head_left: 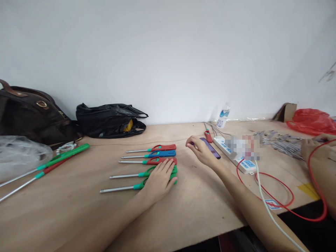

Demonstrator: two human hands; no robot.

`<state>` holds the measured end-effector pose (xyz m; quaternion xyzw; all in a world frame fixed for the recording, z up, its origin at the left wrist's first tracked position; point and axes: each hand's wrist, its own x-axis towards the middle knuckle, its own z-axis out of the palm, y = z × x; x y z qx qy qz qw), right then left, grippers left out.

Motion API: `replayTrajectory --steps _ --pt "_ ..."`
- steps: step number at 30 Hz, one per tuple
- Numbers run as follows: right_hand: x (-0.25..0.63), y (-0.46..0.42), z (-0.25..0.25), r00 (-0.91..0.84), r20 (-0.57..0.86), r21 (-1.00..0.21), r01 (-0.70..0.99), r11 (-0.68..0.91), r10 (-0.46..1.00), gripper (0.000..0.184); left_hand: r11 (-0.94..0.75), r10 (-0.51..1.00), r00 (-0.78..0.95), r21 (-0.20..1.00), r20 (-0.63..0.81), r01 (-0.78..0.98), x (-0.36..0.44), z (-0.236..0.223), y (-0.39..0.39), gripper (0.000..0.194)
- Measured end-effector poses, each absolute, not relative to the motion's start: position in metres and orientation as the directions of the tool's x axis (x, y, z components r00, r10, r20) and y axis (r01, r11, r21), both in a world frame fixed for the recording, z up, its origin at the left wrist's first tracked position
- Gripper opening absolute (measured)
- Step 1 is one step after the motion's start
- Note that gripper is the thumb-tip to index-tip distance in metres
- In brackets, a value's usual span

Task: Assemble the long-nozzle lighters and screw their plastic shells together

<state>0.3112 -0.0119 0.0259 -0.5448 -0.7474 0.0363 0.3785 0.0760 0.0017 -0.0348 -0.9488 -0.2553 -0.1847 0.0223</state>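
My left hand lies flat, fingers stretched out, across the handles of the nearer gas lighters. Under it are a green lighter nearest me and a second green lighter, partly covered. My fingertips reach the red lighter beyond them. Farther back lie a blue lighter and another red lighter, their metal tubes all pointing left. My right hand is raised beside a phone, its fingers bent and close together; whatever they hold, if anything, is too small to make out.
Two longer lighters lie at left beside a clear plastic bag, a dark bag and a black plastic bag. Rightward are a power strip, cables, a bottle, a red lighter, metal tubes and another person's hand.
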Motion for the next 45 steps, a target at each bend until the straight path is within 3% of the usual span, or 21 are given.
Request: replayTrajectory --steps 3,7,9,21,26,34,39,45 --pt "0.298 -0.012 0.021 -0.043 0.665 -0.536 0.668 0.516 0.746 0.023 -0.864 0.484 0.810 0.034 0.332 0.503 0.077 -0.033 0.000 0.047" --pt "0.284 -0.007 0.004 0.142 0.543 -0.801 0.381 0.461 0.827 0.032 -0.858 0.490 0.817 0.001 0.303 0.514 0.078 -0.029 -0.002 0.047" --pt "0.279 -0.004 -0.001 0.143 0.494 -0.852 0.276 0.445 0.857 0.034 -0.855 0.496 0.820 -0.004 0.285 0.518 0.079 -0.029 -0.002 0.048" --pt "0.270 0.003 0.006 0.077 0.470 -0.850 0.309 0.428 0.879 0.026 -0.870 0.473 0.814 0.032 0.337 0.492 0.078 -0.038 0.002 0.049" --pt "0.259 0.023 0.012 0.130 0.473 -0.872 0.213 0.441 0.871 0.035 -0.862 0.494 0.815 0.049 0.303 0.504 0.078 -0.032 0.001 0.050" --pt "0.261 0.019 0.016 -0.068 0.386 -0.919 0.065 0.390 0.920 0.029 -0.861 0.503 0.808 0.097 0.308 0.500 0.077 -0.024 -0.001 0.047" --pt "0.268 0.023 0.017 -0.141 0.370 -0.925 0.033 0.378 0.918 0.039 -0.865 0.494 0.808 0.083 0.323 0.495 0.076 -0.030 0.002 0.047" --pt "0.266 0.021 0.014 -0.141 0.374 -0.928 -0.061 0.369 0.917 0.035 -0.867 0.486 0.815 0.058 0.316 0.495 0.077 -0.029 0.002 0.047"
